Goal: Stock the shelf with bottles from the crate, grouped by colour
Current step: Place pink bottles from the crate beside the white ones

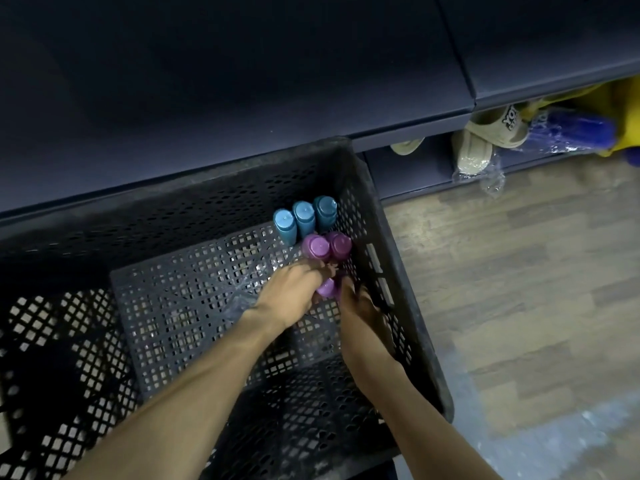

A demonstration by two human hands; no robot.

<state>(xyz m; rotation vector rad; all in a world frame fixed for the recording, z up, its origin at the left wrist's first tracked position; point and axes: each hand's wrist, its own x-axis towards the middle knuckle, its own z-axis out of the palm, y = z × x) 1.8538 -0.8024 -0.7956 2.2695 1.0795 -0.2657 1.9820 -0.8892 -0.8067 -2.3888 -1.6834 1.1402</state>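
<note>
Both hands, the left hand (294, 289) and right hand (360, 303), curled around a purple bottle (325, 287) in the black crate's (412, 327) far-right corner, apparently mid-pickup; next likely required lifting it onto the dark shelf (242, 81).

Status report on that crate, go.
Both hands, left hand and right hand, on one purple bottle. Five more upright in the crate. Nothing blocking.

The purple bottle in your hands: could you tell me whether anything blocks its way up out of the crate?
Nothing visible does. Both hands hold the purple bottle near the crate's right wall, and the crate is open above it.
</note>
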